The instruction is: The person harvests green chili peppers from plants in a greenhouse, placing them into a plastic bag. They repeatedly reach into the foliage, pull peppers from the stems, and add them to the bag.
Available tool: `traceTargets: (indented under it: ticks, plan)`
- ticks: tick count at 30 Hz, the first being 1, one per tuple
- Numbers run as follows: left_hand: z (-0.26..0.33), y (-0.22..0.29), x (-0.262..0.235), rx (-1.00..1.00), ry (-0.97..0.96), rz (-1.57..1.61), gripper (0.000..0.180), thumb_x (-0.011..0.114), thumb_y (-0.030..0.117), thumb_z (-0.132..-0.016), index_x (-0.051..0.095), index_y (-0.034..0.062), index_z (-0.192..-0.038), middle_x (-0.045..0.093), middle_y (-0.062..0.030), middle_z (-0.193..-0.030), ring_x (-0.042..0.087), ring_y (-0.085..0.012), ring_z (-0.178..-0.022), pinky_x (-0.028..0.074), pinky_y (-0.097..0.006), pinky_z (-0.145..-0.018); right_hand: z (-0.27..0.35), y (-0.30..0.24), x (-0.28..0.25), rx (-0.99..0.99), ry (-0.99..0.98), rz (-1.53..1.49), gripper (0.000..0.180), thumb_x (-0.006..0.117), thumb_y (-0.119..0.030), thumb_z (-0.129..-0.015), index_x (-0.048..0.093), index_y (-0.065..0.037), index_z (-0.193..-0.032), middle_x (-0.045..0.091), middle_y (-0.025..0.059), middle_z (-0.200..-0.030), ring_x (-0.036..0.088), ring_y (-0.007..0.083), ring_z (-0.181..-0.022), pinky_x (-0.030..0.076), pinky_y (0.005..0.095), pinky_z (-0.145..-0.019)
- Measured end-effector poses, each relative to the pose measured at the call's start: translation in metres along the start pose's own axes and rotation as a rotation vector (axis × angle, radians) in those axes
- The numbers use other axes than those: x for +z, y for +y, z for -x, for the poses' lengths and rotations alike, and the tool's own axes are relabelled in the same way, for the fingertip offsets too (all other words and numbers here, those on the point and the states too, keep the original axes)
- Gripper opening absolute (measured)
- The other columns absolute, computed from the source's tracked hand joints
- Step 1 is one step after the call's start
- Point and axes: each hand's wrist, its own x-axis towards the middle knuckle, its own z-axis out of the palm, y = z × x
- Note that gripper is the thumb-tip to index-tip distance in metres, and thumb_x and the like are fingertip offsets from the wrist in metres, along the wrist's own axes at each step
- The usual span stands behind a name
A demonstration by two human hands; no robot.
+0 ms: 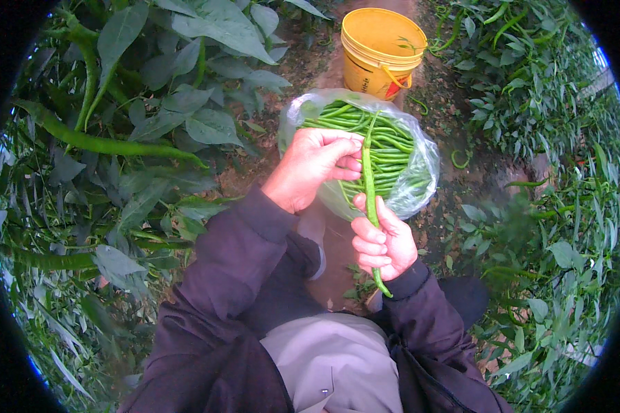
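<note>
Right hand: the right hand (384, 244) was closed round a long green pepper (369, 186).
Left hand: the left hand (313, 168) pinched its upper end.
Bag: a clear plastic bag (420, 179) of peppers lay behind.
Bucket: a round yellow bucket (379, 51) stood beyond.

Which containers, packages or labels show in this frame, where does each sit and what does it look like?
Clear plastic bag: on the ground ahead of both hands, open-mouthed, rounded, stuffed with long green peppers.
Yellow bucket: behind the bag on the dirt path, round, with a small red and white label patch on its side.
No signs or screens.
</note>
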Motion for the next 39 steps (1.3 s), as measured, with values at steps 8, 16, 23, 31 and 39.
traceTargets:
  ticks: [8,16,23,31,39]
  plan:
    - [0.001,-0.002,-0.001,0.317,0.021,-0.606,0.041,0.076,0.013,-0.092,0.065,-0.0012,-0.129,0.068,-0.0031,-0.099,0.064,-0.0100,-0.083,0.055,-0.027,-0.076,0.000,0.000,0.025,-0.282,0.356,0.647,0.031,0.045,-0.033,-0.111,0.057,-0.009,-0.126,0.046,-0.0032,-0.074,0.038,0.0054,-0.055,0.032,0.0212,-0.044]
    - [0.017,0.022,0.001,0.601,0.489,-0.680,0.037,0.078,0.009,-0.086,0.068,-0.0020,-0.121,0.070,-0.0110,-0.102,0.069,-0.0169,-0.088,0.058,-0.031,-0.076,-0.060,-0.173,0.165,-2.067,0.183,1.894,0.020,0.067,-0.003,-0.096,0.072,-0.003,-0.116,0.067,0.0089,-0.114,0.061,0.0175,-0.108,0.048,0.0297,-0.093]
    - [0.011,0.030,-0.007,0.632,0.517,-0.724,0.034,0.078,0.011,-0.087,0.069,-0.0018,-0.117,0.070,-0.0112,-0.102,0.069,-0.0191,-0.091,0.057,-0.033,-0.080,-0.130,-0.305,0.072,-1.186,0.956,2.528,0.091,0.075,-0.028,-0.089,0.023,0.001,-0.158,0.038,0.0304,-0.154,0.040,0.0419,-0.144,0.041,0.0452,-0.114]
    - [0.021,0.025,-0.004,0.675,0.432,-0.727,0.034,0.078,0.012,-0.087,0.069,-0.0030,-0.117,0.070,-0.0117,-0.103,0.069,-0.0197,-0.091,0.057,-0.032,-0.079,0.036,-0.157,-0.101,-0.730,0.825,2.167,0.041,0.073,-0.019,-0.087,0.067,0.004,-0.120,0.074,0.0224,-0.097,0.074,0.0345,-0.091,0.057,0.0423,-0.081]
    - [0.060,0.012,-0.011,0.736,0.438,-0.728,0.036,0.078,0.014,-0.087,0.069,-0.0035,-0.118,0.071,-0.0165,-0.112,0.070,-0.0250,-0.101,0.054,-0.035,-0.089,0.122,0.067,-0.196,0.308,0.770,2.213,0.068,0.068,-0.050,-0.093,0.059,0.000,-0.138,0.070,0.0242,-0.120,0.070,0.0372,-0.108,0.055,0.0422,-0.095]
